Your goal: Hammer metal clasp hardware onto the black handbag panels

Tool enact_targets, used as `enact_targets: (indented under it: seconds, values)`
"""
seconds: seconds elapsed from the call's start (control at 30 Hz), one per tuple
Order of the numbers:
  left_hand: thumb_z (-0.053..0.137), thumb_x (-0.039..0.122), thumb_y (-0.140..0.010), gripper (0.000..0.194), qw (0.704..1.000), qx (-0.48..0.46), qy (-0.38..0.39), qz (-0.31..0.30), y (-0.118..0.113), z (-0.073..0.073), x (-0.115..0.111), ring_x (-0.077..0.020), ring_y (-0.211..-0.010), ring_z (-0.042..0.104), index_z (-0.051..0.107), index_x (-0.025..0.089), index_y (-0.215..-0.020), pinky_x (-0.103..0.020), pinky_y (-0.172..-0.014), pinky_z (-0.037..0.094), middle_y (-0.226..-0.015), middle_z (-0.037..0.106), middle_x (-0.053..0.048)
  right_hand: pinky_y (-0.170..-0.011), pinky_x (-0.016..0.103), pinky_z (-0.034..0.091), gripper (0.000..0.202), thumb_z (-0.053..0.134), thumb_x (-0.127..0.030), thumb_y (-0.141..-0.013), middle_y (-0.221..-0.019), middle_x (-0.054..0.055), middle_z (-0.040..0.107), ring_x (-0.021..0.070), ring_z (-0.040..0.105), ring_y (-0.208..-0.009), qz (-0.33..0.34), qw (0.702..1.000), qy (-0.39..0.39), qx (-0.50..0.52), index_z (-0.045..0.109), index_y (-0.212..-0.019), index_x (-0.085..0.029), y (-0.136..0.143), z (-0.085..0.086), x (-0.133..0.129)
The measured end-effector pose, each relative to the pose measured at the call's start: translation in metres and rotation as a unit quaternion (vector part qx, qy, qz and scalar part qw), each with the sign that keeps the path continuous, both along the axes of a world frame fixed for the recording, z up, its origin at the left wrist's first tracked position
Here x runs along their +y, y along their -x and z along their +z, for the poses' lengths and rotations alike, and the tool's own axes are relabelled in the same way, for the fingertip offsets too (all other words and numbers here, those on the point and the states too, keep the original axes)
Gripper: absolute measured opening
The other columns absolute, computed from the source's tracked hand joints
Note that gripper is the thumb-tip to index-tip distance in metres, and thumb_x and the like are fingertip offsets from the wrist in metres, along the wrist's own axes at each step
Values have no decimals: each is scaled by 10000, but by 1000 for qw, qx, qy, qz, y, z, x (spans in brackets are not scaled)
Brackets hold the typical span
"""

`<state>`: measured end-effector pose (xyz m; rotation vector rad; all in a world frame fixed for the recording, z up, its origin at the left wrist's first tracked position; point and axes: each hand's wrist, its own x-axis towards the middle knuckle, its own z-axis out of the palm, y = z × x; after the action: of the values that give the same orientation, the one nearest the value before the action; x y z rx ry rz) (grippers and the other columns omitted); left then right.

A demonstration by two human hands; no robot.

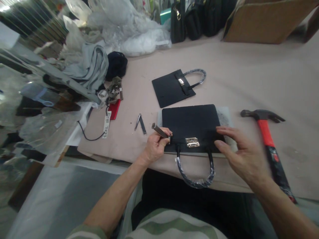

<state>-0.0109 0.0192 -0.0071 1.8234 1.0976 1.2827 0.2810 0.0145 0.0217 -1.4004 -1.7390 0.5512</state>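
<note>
A black bag panel (pixel 190 121) with a shiny clasp (pixel 192 142) lies flat before me on a pale slab (pixel 225 116). Its plastic-wrapped handle (pixel 196 183) hangs toward my body past the table's front edge. My left hand (pixel 156 146) is closed round a short metal punch (pixel 159 129), which stands tilted at the panel's left edge near the strap. At the right edge of the panel, my right hand (pixel 240 152) is open, thumb and fingers apart, with the fingertips at the panel. The hammer (pixel 267 132), with its red and black handle, lies right of that hand.
A second black panel with a handle (pixel 171 88) lies farther back. Small nippers (pixel 141 124) and a red object (pixel 115 109) are to the left. Black bags (pixel 194 20), a cardboard box (pixel 264 21) and plastic wrapping (pixel 139 39) line the back.
</note>
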Motion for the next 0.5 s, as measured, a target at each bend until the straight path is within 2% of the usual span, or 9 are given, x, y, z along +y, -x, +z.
enact_targets:
  seconds: [0.1, 0.17, 0.27, 0.33, 0.37, 0.4, 0.43, 0.5]
  values:
    - [557, 195, -954, 75, 999, 22, -41, 2, -4, 0, -2, -195, -969, 680, 600, 182, -1014, -361, -892, 559, -1028, 671, -86, -1037, 449, 505, 313, 587, -444, -888, -1183, 131, 723, 280, 666, -1146, -92, 989, -23, -110, 689, -1059, -203, -32, -6, -6]
    - [557, 164, -943, 91, 998, 31, -56, 0, -6, 0, -2, -190, -968, 678, 597, 186, -1021, -356, -895, 557, -1025, 667, -79, -1033, 492, 494, 434, 521, -505, -865, -1177, 193, 710, 340, 650, -1154, -148, 969, 1, -200, 694, -1062, -158, -54, -12, -9]
    - [559, 130, -923, 124, 998, 31, -58, 3, -7, 0, -3, -188, -977, 667, 598, 186, -1027, -350, -907, 551, -1030, 661, -75, -924, 545, 506, 639, 443, -586, -863, -1176, 285, 664, 426, 629, -1123, -224, 905, 128, -340, 670, -1182, -81, -81, -19, -11]
    - [562, 117, -912, 137, 998, 31, -49, 2, -8, 0, -3, -188, -989, 662, 597, 185, -1026, -351, -919, 545, -1038, 656, -75, -775, 517, 508, 660, 438, -576, -890, -1088, 290, 668, 424, 649, -999, -251, 857, 220, -391, 635, -1261, -66, -93, -19, -9]
    - [564, 112, -906, 141, 999, 33, -42, 0, -8, 0, -3, -189, -992, 661, 596, 185, -1023, -351, -922, 544, -1041, 654, -76, -694, 486, 488, 612, 464, -546, -891, -971, 260, 678, 398, 655, -881, -261, 845, 256, -391, 648, -1233, -73, -98, -17, -7]
    - [564, 107, -900, 145, 999, 36, -36, -2, -8, 1, -3, -190, -994, 660, 594, 185, -1019, -352, -923, 543, -1043, 654, -76, -615, 450, 454, 531, 507, -509, -876, -822, 208, 663, 354, 633, -741, -264, 849, 286, -358, 679, -1146, -85, -101, -14, -5]
    - [564, 101, -894, 147, 999, 40, -31, -3, -9, 2, -3, -192, -995, 660, 594, 187, -1010, -353, -922, 542, -1041, 656, -75, -554, 417, 415, 427, 541, -474, -855, -687, 137, 613, 298, 578, -615, -259, 865, 309, -298, 704, -1016, -113, -103, -10, -2]
    - [564, 88, -877, 155, 999, 44, -26, 1, -9, 4, -4, -194, -986, 663, 596, 190, -989, -349, -909, 544, -1024, 666, -71, -483, 376, 369, 264, 547, -448, -835, -572, 29, 500, 205, 451, -483, -211, 909, 330, -143, 655, -772, -215, -101, 2, 2]
